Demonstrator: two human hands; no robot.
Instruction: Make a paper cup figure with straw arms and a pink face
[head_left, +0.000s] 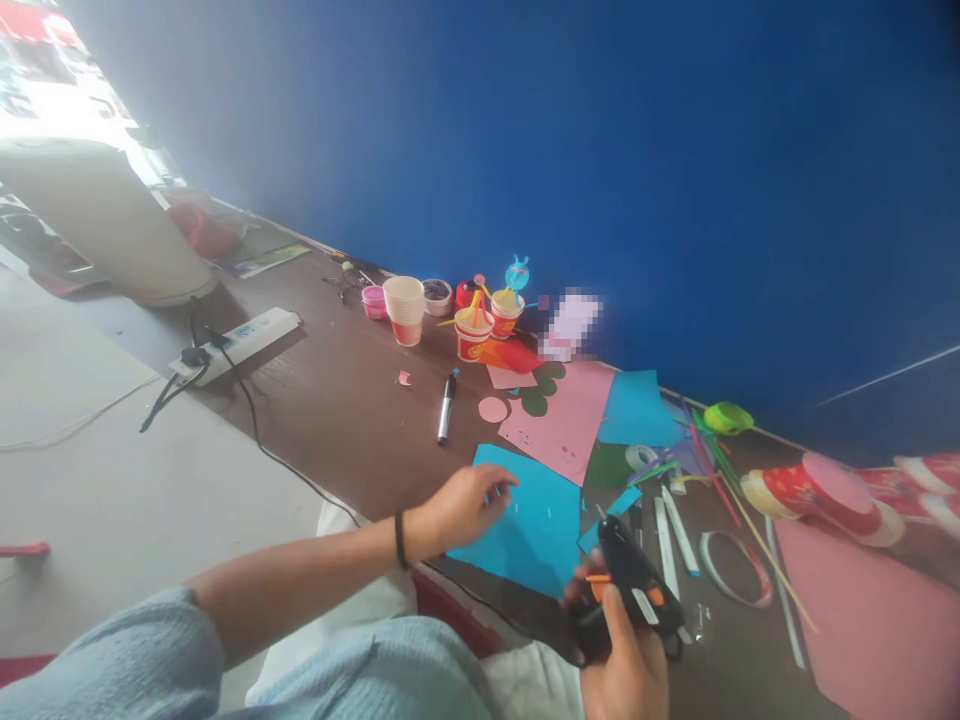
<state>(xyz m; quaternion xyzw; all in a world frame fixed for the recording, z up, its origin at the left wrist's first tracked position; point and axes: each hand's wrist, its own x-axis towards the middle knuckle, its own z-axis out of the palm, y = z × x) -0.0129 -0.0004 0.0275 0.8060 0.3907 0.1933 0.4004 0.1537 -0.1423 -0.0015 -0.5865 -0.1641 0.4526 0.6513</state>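
Note:
My left hand (471, 508) hovers over a blue sheet of paper (538, 545), fingers loosely bent, with a gap between them and the thumb. Nothing shows in it. In my right hand (630, 655) is a black glue gun (630, 570) with orange parts, its nozzle pointing away from me over the sheet's right edge. Beyond the paper lie a black and silver marker (446, 410), a pink paper circle (493, 409) and a pink sheet (566, 420) with dark green cut pieces (541, 392) on it.
Stacked paper cups (405, 310) and decorated cups (472, 338) stand near the blue wall. Pens (679, 530), a tape roll (736, 570) and coloured sticks lie at right, beside red cups (832, 495) and a pink sheet (877, 620). A power strip (240, 345) trails a black cable.

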